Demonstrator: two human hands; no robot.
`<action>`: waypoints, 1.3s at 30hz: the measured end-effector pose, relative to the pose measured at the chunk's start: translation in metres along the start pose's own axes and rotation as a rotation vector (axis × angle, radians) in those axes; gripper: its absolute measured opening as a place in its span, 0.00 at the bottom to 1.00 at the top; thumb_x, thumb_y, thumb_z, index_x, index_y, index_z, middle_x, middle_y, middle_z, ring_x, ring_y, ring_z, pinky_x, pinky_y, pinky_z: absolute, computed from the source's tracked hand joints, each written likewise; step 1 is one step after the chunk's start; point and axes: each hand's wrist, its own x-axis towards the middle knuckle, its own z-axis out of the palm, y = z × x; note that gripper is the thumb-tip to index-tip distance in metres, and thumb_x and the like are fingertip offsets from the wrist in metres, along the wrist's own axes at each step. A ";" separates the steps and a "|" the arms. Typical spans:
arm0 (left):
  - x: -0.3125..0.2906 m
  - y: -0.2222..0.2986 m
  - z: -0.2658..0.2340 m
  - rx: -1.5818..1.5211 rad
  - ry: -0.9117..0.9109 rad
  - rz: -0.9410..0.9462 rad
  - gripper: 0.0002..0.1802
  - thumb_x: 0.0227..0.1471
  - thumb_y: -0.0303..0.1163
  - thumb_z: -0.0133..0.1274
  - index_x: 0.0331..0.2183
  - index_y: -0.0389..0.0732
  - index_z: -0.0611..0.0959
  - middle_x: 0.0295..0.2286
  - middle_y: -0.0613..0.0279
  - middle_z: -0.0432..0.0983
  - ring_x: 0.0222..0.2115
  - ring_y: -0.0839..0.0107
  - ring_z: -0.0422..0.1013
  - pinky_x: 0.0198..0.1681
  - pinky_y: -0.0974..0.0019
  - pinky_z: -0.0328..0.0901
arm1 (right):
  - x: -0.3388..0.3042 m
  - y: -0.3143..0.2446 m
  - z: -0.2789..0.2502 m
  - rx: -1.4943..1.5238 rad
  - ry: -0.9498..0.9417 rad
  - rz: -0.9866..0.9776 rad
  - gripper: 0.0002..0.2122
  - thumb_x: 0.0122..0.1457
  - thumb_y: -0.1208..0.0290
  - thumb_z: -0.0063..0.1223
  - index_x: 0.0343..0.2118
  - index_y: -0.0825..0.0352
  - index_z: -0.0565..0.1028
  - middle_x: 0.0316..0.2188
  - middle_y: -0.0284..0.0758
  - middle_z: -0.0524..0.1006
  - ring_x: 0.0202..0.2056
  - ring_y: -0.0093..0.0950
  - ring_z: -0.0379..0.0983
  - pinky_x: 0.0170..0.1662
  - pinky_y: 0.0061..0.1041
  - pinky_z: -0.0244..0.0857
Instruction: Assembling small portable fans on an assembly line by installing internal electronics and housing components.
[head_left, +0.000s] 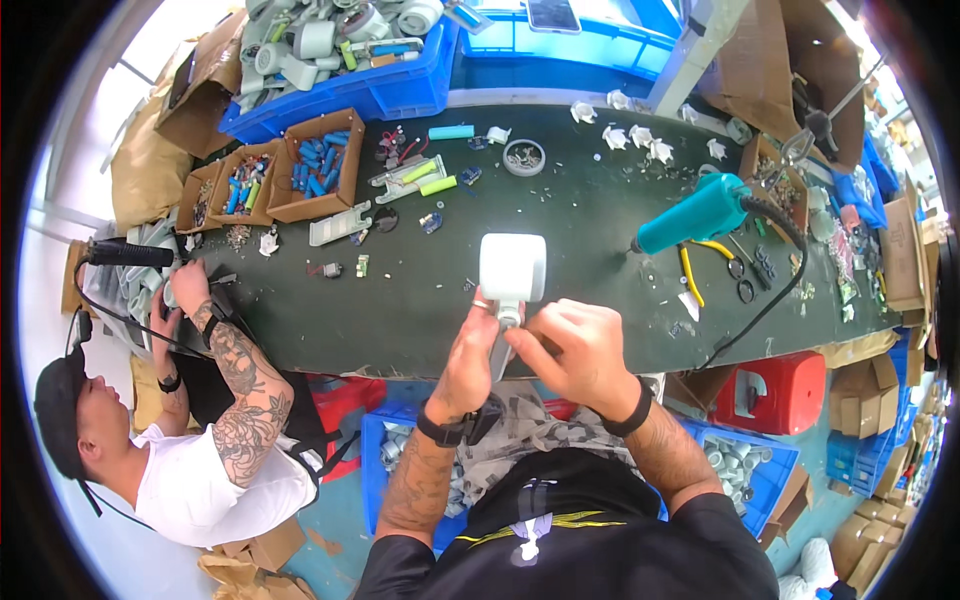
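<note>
Above the front edge of the bench I hold a white handheld device with a drum-shaped head and a slim grey handle. It looks like a small handheld fan; its kind is not certain. The fingers of my left hand wrap its handle from the left. My right hand is curled at the handle's other side, its thumb pressed against it. Whether a small part sits in the right fingers is hidden. To the right, a teal electric screwdriver hangs above the bench, near yellow-handled pliers.
On the dark green bench lie white finned pieces, a round dish of screws and open grey housings. Cardboard boxes of batteries and a blue crate stand back left. A co-worker works at left.
</note>
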 end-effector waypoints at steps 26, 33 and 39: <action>0.016 0.008 -0.002 -0.129 -0.013 0.091 0.28 0.71 0.52 0.39 0.54 0.35 0.71 0.41 0.49 0.75 0.21 0.71 0.69 0.20 0.70 0.62 | -0.411 0.225 -0.202 -0.549 0.141 1.234 0.19 0.69 0.57 0.51 0.36 0.71 0.82 0.26 0.48 0.81 0.34 0.45 0.81 0.40 0.42 0.72; 0.016 0.021 0.001 -0.371 -0.100 -0.074 0.46 0.66 0.59 0.34 0.64 0.24 0.66 0.34 0.45 0.81 0.19 0.67 0.75 0.19 0.68 0.69 | -0.401 0.198 -0.206 -0.115 -0.070 1.092 0.15 0.59 0.73 0.52 0.47 0.71 0.81 0.35 0.48 0.83 0.36 0.41 0.83 0.41 0.38 0.75; 0.024 0.018 0.005 -0.288 -0.029 -0.001 0.45 0.67 0.59 0.37 0.65 0.26 0.64 0.34 0.51 0.79 0.21 0.67 0.74 0.20 0.68 0.68 | -0.157 0.032 -0.147 0.535 -0.760 0.808 0.15 0.69 0.71 0.54 0.56 0.67 0.81 0.30 0.32 0.84 0.26 0.21 0.74 0.33 0.24 0.71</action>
